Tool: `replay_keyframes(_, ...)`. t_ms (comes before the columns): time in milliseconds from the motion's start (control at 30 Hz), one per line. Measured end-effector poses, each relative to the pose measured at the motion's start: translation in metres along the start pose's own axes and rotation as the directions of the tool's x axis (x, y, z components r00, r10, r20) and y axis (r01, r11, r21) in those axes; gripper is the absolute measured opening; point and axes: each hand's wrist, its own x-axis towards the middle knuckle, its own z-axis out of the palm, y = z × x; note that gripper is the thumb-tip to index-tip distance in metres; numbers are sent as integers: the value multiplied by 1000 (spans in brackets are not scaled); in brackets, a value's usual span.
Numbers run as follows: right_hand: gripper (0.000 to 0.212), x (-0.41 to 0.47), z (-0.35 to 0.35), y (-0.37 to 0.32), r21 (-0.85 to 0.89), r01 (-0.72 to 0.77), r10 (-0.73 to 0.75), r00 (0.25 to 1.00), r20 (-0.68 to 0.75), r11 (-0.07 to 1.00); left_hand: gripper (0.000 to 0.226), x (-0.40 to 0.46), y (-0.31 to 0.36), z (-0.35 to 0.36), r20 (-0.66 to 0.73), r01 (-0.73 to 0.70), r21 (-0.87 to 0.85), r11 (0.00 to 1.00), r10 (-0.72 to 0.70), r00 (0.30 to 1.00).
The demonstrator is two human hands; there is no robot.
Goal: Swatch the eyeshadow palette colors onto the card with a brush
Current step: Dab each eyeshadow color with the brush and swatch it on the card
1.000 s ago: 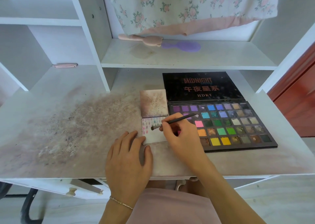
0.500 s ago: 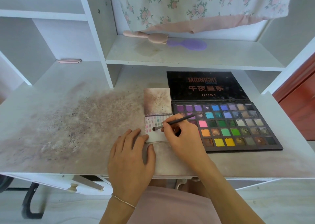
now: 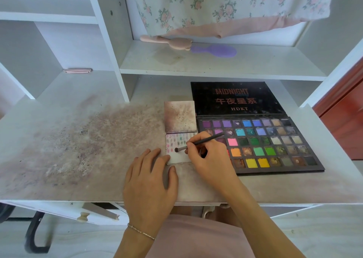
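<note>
A big black eyeshadow palette [image 3: 275, 146] lies open on the desk, its pans in many colours and its lid [image 3: 237, 98] flat behind. Left of it lies a small white card [image 3: 177, 157] with rows of colour swatches along its top. My right hand [image 3: 208, 159] pinches a thin dark brush [image 3: 198, 143] whose tip touches the card just under the swatches. My left hand [image 3: 151, 181] lies flat on the desk, fingertips at the card's lower left corner. A stained square card [image 3: 179, 116] sits just behind the swatch card.
The desk top [image 3: 78, 140] is stained with powder on the left. A pink hairbrush [image 3: 167, 41] and a purple hairbrush [image 3: 216, 50] lie on the shelf behind. A floral cloth [image 3: 225, 6] hangs above. A small pink item [image 3: 77, 70] sits at the back left.
The brush tip has shifted slightly down the card. My left hand stays flat by the card. The camera view has moved a little.
</note>
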Motion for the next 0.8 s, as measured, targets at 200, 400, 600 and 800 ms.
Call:
replay_keyframes(200, 20, 1, 0, -1, -3, -1, 1, 1000, 0, 1000, 40, 0, 0, 1, -10, -3, 0, 1000, 3, 1000)
replay_keyframes(400, 22, 1, 0, -1, 8, 14, -14, 1000, -14, 1000, 39, 0, -1, 2, -20, -7, -5, 1000, 7, 1000)
replay_keyframes(600, 28, 1, -1, 0, -3, 15, -15, 1000, 11, 1000, 37, -1, -1, 3, -37, -13, -4, 1000, 13, 999)
replay_keyframes(800, 27, 2, 0, 1, -13, 13, -13, 1000, 7, 1000, 38, 0, -1, 3, -42, -14, -1, 1000, 14, 999)
